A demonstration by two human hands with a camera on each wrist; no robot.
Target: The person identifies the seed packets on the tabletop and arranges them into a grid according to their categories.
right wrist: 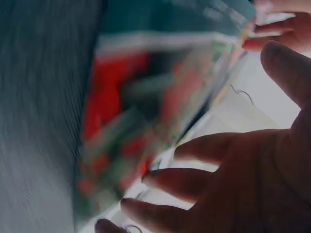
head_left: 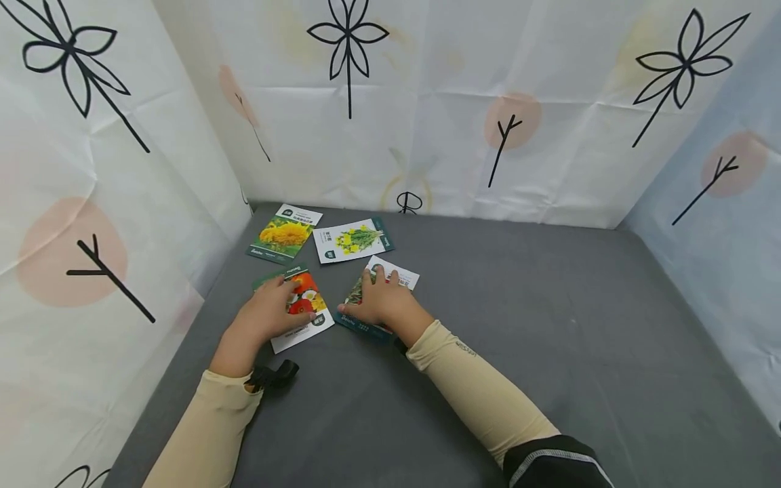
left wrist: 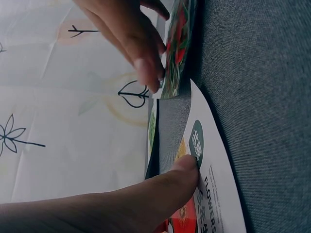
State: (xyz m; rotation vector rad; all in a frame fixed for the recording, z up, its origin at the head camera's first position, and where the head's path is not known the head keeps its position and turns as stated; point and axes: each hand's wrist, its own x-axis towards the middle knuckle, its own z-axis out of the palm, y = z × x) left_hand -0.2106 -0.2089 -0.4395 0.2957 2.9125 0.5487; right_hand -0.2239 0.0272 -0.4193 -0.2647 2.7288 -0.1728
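Note:
Two seed packets lie under the hands on the grey table. My left hand (head_left: pixel 264 313) spreads over the packet with red, white and yellow flowers (head_left: pixel 312 299), its fingers by the far edge. In the left wrist view the thumb (left wrist: pixel 182 179) presses on that packet's white band, beside printed text. The right hand (head_left: pixel 387 303) rests fanned out on a packet with a white end and a teal end (head_left: pixel 405 275). Red blooms on this packet (right wrist: pixel 112 107) look blurred in the right wrist view, where the fingertips touch its far white edge.
Behind the hands lie a seed packet with an orange-yellow flower (head_left: pixel 284 234) and another with small yellow blossoms (head_left: pixel 354 240). The grey table (head_left: pixel 518 339) extends to the right. Printed white cloth (head_left: pixel 439 156) hangs along the back and sides.

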